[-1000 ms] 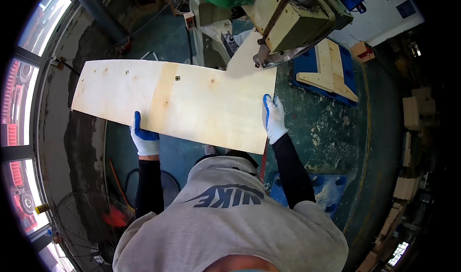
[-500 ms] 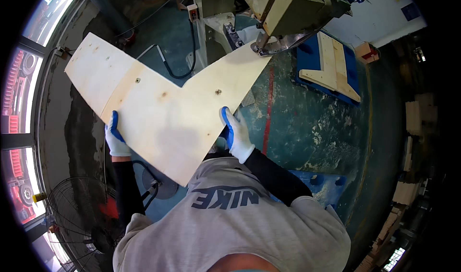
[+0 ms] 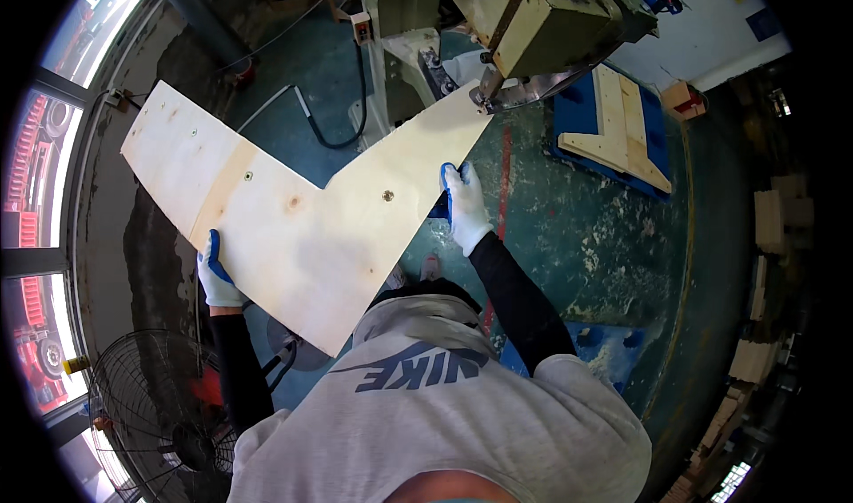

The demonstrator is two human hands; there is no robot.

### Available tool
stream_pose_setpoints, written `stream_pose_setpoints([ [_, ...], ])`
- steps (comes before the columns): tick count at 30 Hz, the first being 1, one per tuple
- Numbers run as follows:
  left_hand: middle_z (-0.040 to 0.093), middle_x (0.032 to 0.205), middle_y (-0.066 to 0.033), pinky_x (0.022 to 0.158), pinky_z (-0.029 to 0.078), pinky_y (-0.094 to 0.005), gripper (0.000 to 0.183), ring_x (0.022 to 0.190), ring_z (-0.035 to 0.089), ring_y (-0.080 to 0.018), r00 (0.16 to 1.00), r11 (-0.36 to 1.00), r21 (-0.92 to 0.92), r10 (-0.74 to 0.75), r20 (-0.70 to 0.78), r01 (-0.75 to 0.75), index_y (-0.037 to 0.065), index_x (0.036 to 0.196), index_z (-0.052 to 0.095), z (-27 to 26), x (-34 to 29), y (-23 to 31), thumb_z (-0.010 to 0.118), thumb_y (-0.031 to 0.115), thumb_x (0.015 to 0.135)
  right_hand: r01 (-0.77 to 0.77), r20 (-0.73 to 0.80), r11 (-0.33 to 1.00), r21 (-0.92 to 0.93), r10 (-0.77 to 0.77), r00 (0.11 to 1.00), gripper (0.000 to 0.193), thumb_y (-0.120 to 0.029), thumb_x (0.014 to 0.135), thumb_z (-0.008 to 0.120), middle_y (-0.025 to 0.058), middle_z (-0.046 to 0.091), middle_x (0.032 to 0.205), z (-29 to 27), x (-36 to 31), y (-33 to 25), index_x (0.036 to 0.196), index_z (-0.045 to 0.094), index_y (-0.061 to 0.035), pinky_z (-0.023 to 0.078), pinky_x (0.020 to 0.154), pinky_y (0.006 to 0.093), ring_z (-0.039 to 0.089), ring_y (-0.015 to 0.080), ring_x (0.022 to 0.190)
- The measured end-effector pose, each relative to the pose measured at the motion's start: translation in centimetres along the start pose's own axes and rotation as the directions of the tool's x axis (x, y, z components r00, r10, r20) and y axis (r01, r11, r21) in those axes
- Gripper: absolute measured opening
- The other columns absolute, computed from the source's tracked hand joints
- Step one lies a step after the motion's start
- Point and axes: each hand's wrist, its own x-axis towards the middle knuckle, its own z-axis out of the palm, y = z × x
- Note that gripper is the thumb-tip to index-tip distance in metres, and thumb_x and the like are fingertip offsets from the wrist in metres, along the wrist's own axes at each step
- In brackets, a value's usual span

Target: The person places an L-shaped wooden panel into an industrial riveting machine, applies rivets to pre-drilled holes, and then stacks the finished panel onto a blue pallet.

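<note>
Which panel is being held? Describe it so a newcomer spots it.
Find the beige metal machine at upper right. Below and left of it, the blue-and-white-gloved left hand and right hand hold a pale V-shaped wooden panel. Unlike the smaller pale wooden strips on the blue pallet, it is held.

The angled panel [image 3: 275,250] is made of pale, knotted wood, and its face is seen as smooth and almost matt. The left hand [image 3: 216,276] and the right hand [image 3: 467,205] are covered by white cloth with a blue, rubber-like coating, while the shirt [image 3: 444,432] is made of soft grey cloth. The machine head [image 3: 544,45] is cased in painted metal, and the green floor [image 3: 569,227] is marked by rough, whitish patches.
</note>
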Motion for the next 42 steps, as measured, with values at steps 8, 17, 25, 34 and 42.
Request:
stream_pose_setpoints([
  [8, 0.064, 0.123, -0.0143, 0.088, 0.058, -0.0403, 0.045, 0.105, 0.067, -0.026, 0.999, 0.999, 0.021, 0.026, 0.039, -0.027, 0.001, 0.137, 0.05, 1.4, -1.2, 0.6, 0.06, 0.027, 0.101, 0.017, 0.0, 0.996, -0.088, -0.018, 1.0, 0.023, -0.019, 0.104, 0.049, 0.005, 0.058, 0.11, 0.2, -0.6, -0.1, 0.119, 0.05, -0.0015, 0.048, 0.089, 0.0297, 0.056, 0.012, 0.097],
  [17, 0.064, 0.127, -0.0169, 0.091, 0.058, -0.0406, 0.049, 0.106, 0.068, -0.0289, 0.985, 0.997, -0.01, 0.083, 0.15, -0.083, -0.003, 0.14, 0.049, 1.8, 1.5, 0.5, 0.058, 0.027, 0.102, 0.11, -0.014, 0.989, -0.101, -0.112, 0.994, 0.03, -0.016, 0.105, 0.05, 0.0052, 0.059, 0.122, -0.8, 1.4, 2.8, 0.131, 0.049, -0.0013, 0.044, 0.098, 0.0298, 0.055, 0.0122, 0.109],
  [25, 0.066, 0.122, -0.0167, 0.088, 0.059, -0.0404, 0.046, 0.101, 0.069, -0.0285, 0.994, 0.998, 0.018, 0.055, 0.095, -0.056, -0.003, 0.135, 0.053, 1.3, -0.8, 0.5, 0.057, 0.028, 0.102, 0.072, 0.034, 0.997, -0.042, -0.071, 0.997, 0.025, -0.021, 0.104, 0.053, 0.0019, 0.054, 0.1, -1.1, 0.4, -0.4, 0.12, 0.049, -0.0015, 0.044, 0.082, 0.029, 0.048, 0.0097, 0.087],
  [34, 0.067, 0.117, -0.0149, 0.084, 0.059, -0.0404, 0.044, 0.096, 0.069, -0.0277, 0.985, 0.986, 0.05, 0.16, -0.07, -0.157, -0.002, 0.13, 0.057, 4.5, -9.7, 0.8, 0.058, 0.032, 0.101, -0.107, 0.359, 0.992, 0.07, 0.075, 0.93, 0.03, -0.017, 0.1, 0.06, 0.0041, 0.063, 0.115, -4.7, 2.9, -2.1, 0.124, 0.055, 0.0005, 0.046, 0.095, 0.0272, 0.058, 0.0102, 0.104],
  [42, 0.067, 0.114, -0.0114, 0.083, 0.057, -0.0343, 0.038, 0.097, 0.067, -0.0209, 0.863, 0.931, 0.213, 0.358, -0.358, -0.298, 0.0, 0.122, 0.06, 7.5, -21.8, -2.8, 0.056, 0.032, 0.104, -0.26, 0.498, 0.957, 0.13, 0.164, 0.851, 0.039, -0.018, 0.101, 0.062, 0.007, 0.063, 0.126, -7.8, 5.6, -2.7, 0.134, 0.055, 0.0012, 0.044, 0.102, 0.0293, 0.058, 0.0142, 0.114],
])
